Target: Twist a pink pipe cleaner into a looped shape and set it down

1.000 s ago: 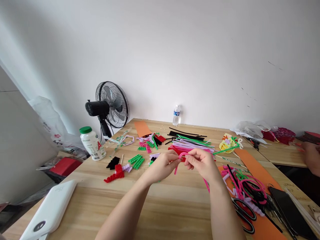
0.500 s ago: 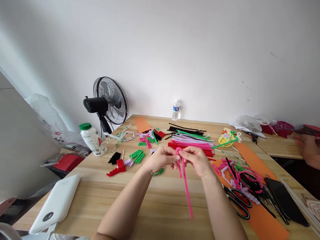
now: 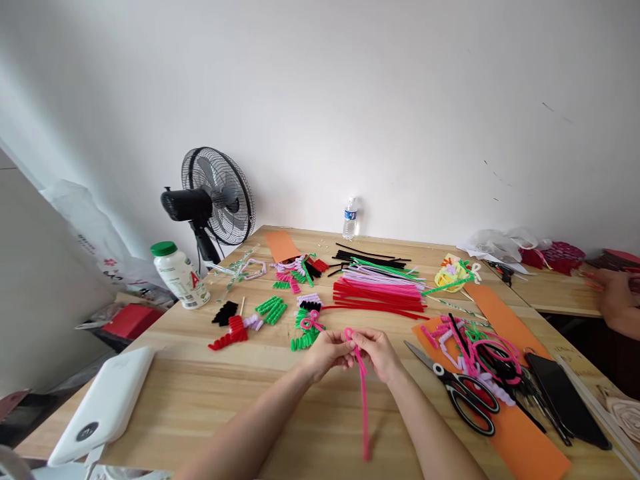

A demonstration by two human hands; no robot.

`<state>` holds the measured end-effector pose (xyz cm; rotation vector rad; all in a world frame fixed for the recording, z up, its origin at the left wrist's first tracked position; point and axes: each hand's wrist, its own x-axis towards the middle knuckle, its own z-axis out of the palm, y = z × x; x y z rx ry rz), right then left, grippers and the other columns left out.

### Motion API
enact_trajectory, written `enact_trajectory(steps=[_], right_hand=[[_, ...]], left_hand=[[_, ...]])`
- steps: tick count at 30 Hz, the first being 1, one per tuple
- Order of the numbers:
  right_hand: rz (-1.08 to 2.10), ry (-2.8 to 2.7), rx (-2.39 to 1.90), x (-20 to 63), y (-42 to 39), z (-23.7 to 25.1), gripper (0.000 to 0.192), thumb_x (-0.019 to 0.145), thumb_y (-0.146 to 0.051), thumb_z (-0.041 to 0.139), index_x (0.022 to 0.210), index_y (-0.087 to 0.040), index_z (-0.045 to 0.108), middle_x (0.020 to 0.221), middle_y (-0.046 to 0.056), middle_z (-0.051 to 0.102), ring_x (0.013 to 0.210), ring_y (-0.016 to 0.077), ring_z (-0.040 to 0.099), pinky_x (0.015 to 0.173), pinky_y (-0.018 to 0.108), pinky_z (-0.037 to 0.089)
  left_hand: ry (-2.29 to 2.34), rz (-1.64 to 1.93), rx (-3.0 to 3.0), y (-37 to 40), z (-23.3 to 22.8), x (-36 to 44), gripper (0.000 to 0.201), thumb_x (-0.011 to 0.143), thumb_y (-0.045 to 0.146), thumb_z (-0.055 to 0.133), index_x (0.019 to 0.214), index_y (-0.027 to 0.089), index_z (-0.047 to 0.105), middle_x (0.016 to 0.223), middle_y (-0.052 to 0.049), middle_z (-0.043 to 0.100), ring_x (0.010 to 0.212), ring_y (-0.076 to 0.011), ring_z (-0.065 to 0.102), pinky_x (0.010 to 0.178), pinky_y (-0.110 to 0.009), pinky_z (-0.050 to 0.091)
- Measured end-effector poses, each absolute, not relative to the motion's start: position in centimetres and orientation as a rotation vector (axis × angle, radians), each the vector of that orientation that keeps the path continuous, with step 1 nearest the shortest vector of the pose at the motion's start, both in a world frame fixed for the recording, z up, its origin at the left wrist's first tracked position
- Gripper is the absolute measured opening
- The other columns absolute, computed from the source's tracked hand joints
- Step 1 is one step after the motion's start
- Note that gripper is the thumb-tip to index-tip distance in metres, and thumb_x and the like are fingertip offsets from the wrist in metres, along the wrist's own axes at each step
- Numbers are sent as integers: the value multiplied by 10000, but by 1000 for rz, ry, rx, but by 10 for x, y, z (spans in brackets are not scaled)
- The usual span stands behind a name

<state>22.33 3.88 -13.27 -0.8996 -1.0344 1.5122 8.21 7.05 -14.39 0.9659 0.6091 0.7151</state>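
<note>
A red "A" shows on the white bottle (image 3: 177, 275). My left hand (image 3: 327, 353) and right hand (image 3: 376, 352) both pinch the pink pipe cleaner (image 3: 362, 393) at its looped top, above the bench (image 3: 210, 393).

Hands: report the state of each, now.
Left hand: closed, pinching the looped top of the pink pipe cleaner.
Right hand: closed, pinching the same pink pipe cleaner beside the loop.

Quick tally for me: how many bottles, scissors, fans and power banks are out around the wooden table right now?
Bottles: 2, a clear plastic water bottle and a white bottle with a green cap.
Black-handled scissors: 1.
Black electric fan: 1.
White power bank: 1.
Total: 5.
</note>
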Motion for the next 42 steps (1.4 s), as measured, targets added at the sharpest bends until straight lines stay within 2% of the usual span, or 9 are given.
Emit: enact_trajectory(steps=[4,9,15,20,26,34,42], right_hand=[[1489,-1022,-901,219,37,-142,299,711,-425,690,783,-135,677,504,-3,609,416,160,581,411,272,448],[1514,-1017,-1033,222,38,-150,387,662,-495,709,756,-122,667,378,-13,552,332,144,548,301,194,262],[1533,-1038,-972,223,35,-146,386,710,-477,679,843,-115,666,458,21,614,430,166,610,356,199,324],[1539,-1010,-955,228,32,-138,396,694,-456,700,938,-148,647,559,4,636,420,135,569,375,221,379],[1451,-1233,-996,232,25,-124,285,732,-414,673,770,-132,653,612,11,619,502,120,556,418,227,419],[1581,-1117,-963,230,25,-128,228,683,-323,725,782,-135,641,553,-12,589,452,91,509,383,197,393],[1650,-1111,-964,231,26,-133,248,668,-348,739,726,-131,634,586,10,618,465,98,515,401,208,394]], left_hand=[[570,681,934,67,-153,83,338,574,365,791,660,91,613,565,-31,617,452,-94,553,444,-199,403],[593,635,1044,59,-144,84,370,583,412,773,646,72,643,603,-97,661,405,-79,507,412,-201,353],[526,755,1102,58,-143,86,346,624,408,749,697,92,630,598,-76,655,458,-102,533,445,-212,363],[550,757,1041,59,-136,81,326,631,397,742,671,104,604,523,-28,599,414,-83,487,427,-208,331],[626,927,1046,63,-122,74,325,628,384,742,637,129,541,478,15,545,424,-87,485,438,-210,345],[580,873,1020,63,-123,73,319,635,375,737,663,139,524,496,20,536,428,-90,480,445,-218,350],[530,845,1034,60,-123,73,288,646,359,734,672,116,583,544,12,545,452,-68,461,475,-215,339]])
